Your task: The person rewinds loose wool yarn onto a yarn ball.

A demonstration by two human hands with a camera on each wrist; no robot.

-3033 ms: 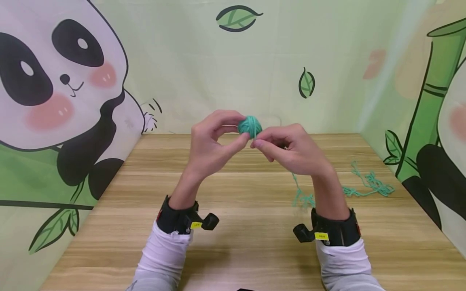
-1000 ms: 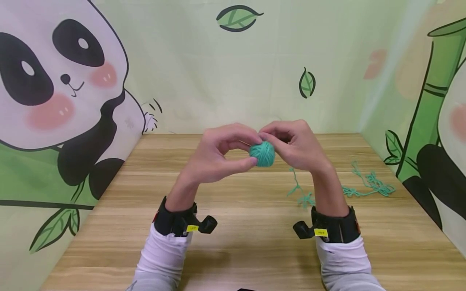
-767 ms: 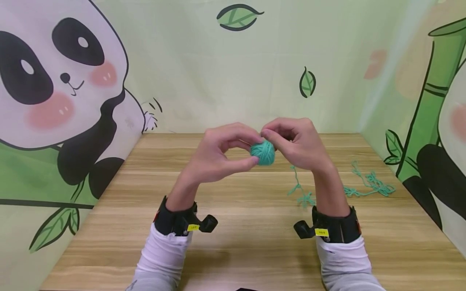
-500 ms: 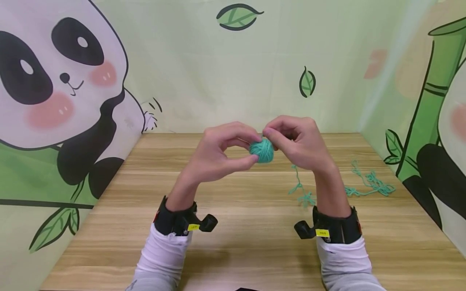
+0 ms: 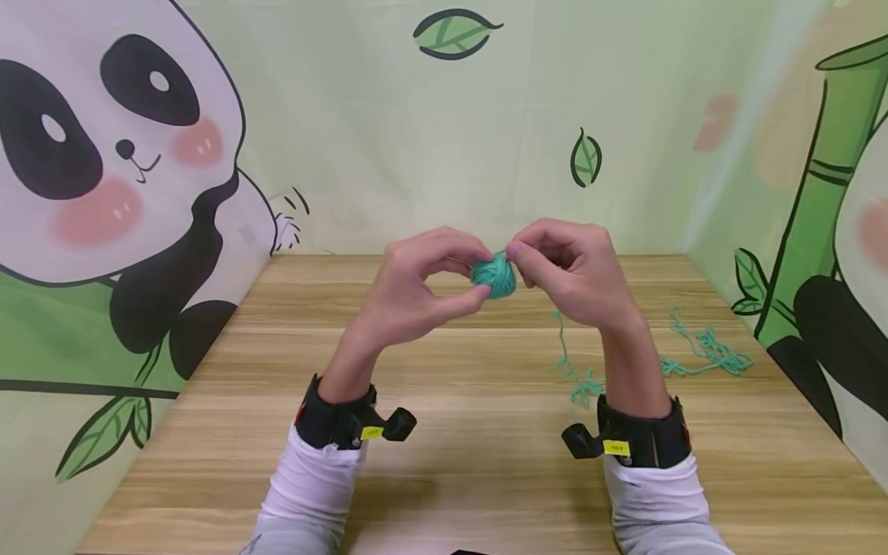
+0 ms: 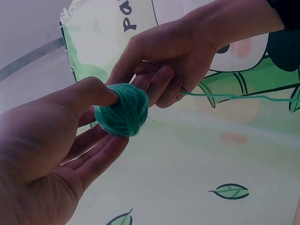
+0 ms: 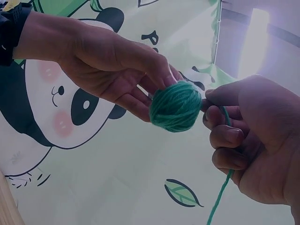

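A small ball of teal yarn (image 5: 494, 276) is held up over the table by my left hand (image 5: 423, 289), thumb below and fingers above it in the head view. My right hand (image 5: 576, 270) pinches the yarn strand between thumb and forefinger, right at the ball's upper right side. In the right wrist view the strand (image 7: 220, 197) passes through the curled fingers of that hand and hangs down from it. The left wrist view shows the wound ball (image 6: 123, 110) between left thumb and fingers, with the strand (image 6: 234, 97) trailing away behind the right hand.
Loose teal yarn (image 5: 721, 356) lies in a tangle at the right of the wooden table (image 5: 472, 462). More strand (image 5: 586, 387) lies near the right wrist and rises towards the right hand. A panda-printed cloth (image 5: 486, 139) stands behind the table.
The ball dropped and moved right from three seconds ago, then rose slightly left over the last half second. My right hand went round from below the ball to its upper right with the strand.
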